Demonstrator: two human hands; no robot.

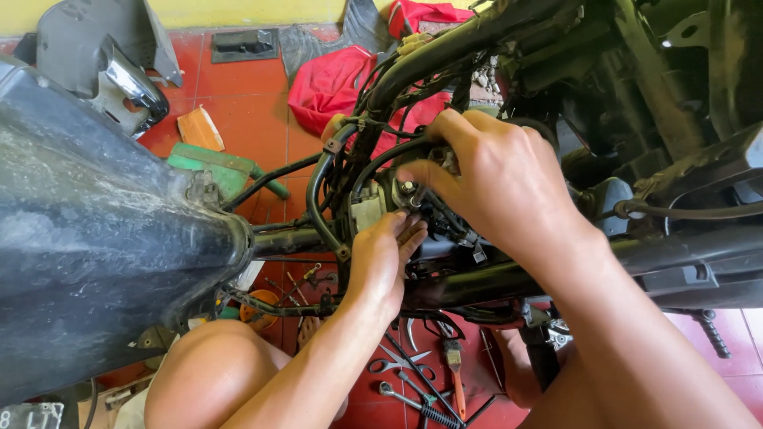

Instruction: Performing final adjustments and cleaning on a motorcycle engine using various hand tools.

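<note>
Small metal engine part (pixel 407 193) sits centre frame, amid black cables. Right hand (pixel 497 179) at 1 o'clock, grip pinched on it. Left hand (pixel 384 258) at 6 o'clock, fingers curled beneath; grip unclear. Tools (pixel 421 373) on red floor (pixel 238 95), 6 o'clock.

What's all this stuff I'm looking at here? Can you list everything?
motorbike frame: one, black tubes with cables, centre to right
small metal part: one, silver, among the cables, at both hands' fingertips
body panel: one, dusty black, left
red cloth: one, floor, top centre
green tool: one, floor, upper left
scissors: one, grey, floor, bottom centre
wrench: one, silver, floor, bottom centre
floor tiles: red
left hand: reaching up to the part
right hand: fingers on the part from above
</note>
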